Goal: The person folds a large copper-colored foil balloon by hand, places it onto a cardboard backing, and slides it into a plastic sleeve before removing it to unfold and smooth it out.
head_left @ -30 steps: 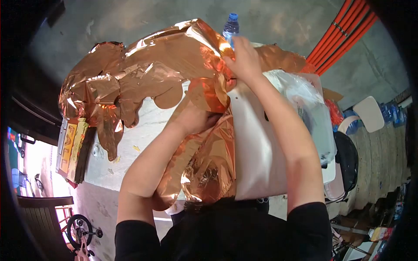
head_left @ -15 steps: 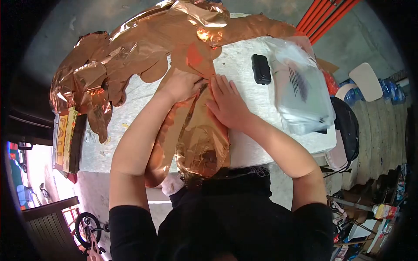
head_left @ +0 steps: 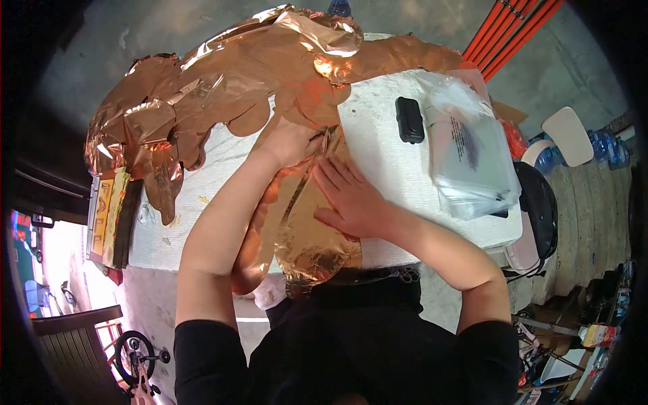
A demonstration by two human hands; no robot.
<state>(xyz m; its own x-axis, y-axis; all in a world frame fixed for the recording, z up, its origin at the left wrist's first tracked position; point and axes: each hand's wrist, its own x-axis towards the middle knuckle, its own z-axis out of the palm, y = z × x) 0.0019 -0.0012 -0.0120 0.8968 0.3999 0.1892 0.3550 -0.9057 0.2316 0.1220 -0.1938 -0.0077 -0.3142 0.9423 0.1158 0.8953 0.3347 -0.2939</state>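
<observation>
A flat piece of copper-coloured foil, like an uninflated foil balloon, lies lengthwise in front of me and reaches over the table's near edge. My left hand is closed at its upper part, fingers curled on a gathered fold of the foil. Lower and to the right, my right hand lies flat on the foil with its fingers stretched out. A dark crease runs down the foil between the hands. Beyond them spreads a large heap of the same shiny foil with rounded edges.
On the white-covered table lie a small black case and a stack of clear plastic bags at the right. A yellow-and-red box stands at the left edge. Orange poles and a beige chair are beyond the table.
My right hand has slid down the foil toward me, away from my left hand. The left hand keeps its place on the foil. The whole view has shifted slightly.
</observation>
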